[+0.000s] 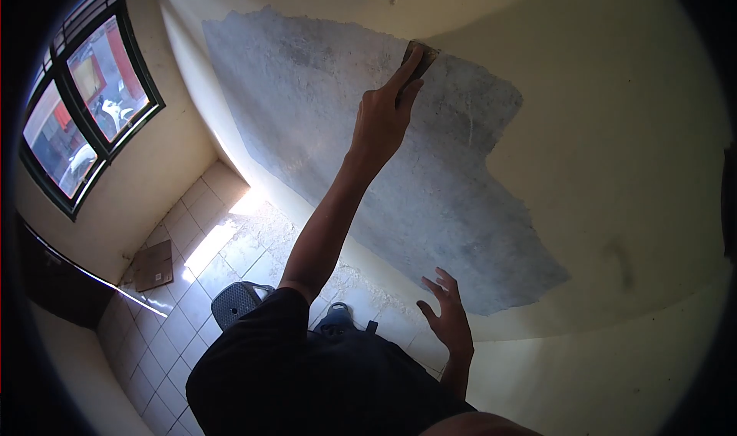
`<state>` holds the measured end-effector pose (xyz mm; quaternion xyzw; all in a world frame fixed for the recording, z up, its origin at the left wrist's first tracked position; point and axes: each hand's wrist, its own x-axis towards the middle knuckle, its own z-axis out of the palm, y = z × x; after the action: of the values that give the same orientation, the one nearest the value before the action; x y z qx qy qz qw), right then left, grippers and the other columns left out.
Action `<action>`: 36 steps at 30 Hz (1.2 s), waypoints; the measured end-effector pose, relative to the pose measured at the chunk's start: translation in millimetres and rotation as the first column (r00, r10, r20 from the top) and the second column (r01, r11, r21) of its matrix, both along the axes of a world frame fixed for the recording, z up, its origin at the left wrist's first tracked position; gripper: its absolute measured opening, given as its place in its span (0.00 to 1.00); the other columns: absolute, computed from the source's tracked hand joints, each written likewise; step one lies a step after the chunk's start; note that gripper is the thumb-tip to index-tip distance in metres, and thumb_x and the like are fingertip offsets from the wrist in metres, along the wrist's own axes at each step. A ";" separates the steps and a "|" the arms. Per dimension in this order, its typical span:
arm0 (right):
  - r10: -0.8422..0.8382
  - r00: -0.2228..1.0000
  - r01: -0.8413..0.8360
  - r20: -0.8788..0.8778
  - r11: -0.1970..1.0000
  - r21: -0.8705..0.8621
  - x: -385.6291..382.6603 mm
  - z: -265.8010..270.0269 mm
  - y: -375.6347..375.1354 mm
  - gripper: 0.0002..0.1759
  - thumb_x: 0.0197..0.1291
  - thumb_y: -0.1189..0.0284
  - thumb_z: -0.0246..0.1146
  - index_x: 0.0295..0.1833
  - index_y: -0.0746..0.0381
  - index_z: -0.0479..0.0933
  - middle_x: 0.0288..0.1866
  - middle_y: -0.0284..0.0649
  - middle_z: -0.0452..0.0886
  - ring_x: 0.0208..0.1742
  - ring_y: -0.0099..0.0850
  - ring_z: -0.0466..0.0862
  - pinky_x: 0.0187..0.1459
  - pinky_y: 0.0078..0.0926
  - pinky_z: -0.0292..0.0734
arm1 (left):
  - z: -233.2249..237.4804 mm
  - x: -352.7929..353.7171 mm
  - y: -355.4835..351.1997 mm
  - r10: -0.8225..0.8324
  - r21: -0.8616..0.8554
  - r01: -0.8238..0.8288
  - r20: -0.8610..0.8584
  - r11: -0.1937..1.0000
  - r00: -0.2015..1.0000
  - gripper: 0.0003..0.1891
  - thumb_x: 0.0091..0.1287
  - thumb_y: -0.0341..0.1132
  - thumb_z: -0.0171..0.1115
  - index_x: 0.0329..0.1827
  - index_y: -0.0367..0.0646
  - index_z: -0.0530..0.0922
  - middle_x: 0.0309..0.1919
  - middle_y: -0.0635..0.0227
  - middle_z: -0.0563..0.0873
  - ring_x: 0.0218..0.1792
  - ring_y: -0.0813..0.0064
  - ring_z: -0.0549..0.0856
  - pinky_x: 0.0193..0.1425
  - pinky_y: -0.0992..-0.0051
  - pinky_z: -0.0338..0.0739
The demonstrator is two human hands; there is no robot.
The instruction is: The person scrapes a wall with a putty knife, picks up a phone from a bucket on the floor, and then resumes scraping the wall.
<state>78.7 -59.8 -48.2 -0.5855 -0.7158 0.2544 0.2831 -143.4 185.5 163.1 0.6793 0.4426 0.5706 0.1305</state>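
Note:
My left hand (381, 125) reaches up to the wall, fingers closed round a dark, flat scraper (421, 58). Its edge lies at the upper border of a bare grey patch (330, 106), where cream paint (568, 129) surrounds the exposed surface. Part of the scraper is hidden under the index finger and thumb. Lower down, my right hand (450, 321) is open and holds nothing, its fingers spread in front of the patch's lower edge.
Pale flakes lie along the wall's foot on the tiled floor (165, 336). A grey perforated object (236, 304) stands by my left side, near my foot (336, 318). A brown flat piece (153, 265) lies below the dark-framed window (96, 90).

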 end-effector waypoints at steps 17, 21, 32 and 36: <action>0.047 0.995 -0.046 0.092 0.999 -0.009 -57.5 23.2 60.7 0.31 0.69 0.64 0.74 0.77 0.52 0.78 0.83 0.44 0.69 0.79 0.47 0.75 0.77 0.46 0.74 | 18.4 -56.6 41.0 -0.001 0.159 -0.010 0.074 0.987 0.997 0.26 0.84 0.38 0.61 0.84 0.60 0.73 0.26 0.51 0.89 0.27 0.59 0.93 0.34 0.56 0.84; 0.092 0.993 -0.090 0.069 0.995 -0.032 -79.6 22.1 66.0 0.31 0.70 0.62 0.74 0.76 0.51 0.78 0.83 0.45 0.69 0.81 0.47 0.73 0.78 0.46 0.73 | 34.8 -66.7 36.6 -0.028 0.077 0.026 0.018 0.997 0.999 0.25 0.85 0.36 0.60 0.83 0.59 0.75 0.44 0.51 0.93 0.34 0.66 0.94 0.40 0.59 0.85; 0.094 0.989 -0.083 0.113 0.991 -0.102 -106.1 16.0 73.9 0.31 0.71 0.60 0.73 0.77 0.49 0.76 0.83 0.44 0.68 0.81 0.48 0.74 0.78 0.48 0.74 | 18.9 -72.9 15.3 -0.066 -0.113 0.054 -0.105 0.992 0.992 0.26 0.85 0.35 0.61 0.84 0.61 0.74 0.32 0.49 0.92 0.26 0.74 0.88 0.37 0.60 0.81; 0.111 0.984 -0.106 0.138 0.993 -0.044 -105.8 16.3 83.7 0.31 0.71 0.61 0.73 0.77 0.49 0.76 0.83 0.45 0.68 0.80 0.48 0.74 0.77 0.48 0.75 | -21.6 -72.3 23.8 -0.079 -0.003 0.079 -0.058 0.997 0.995 0.26 0.84 0.35 0.61 0.84 0.60 0.74 0.29 0.51 0.91 0.23 0.77 0.86 0.35 0.61 0.79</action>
<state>-27.1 23.9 -31.9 -0.5671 -0.7600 0.2406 0.2073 -215.8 209.3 141.6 0.7125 0.4191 0.5451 0.1401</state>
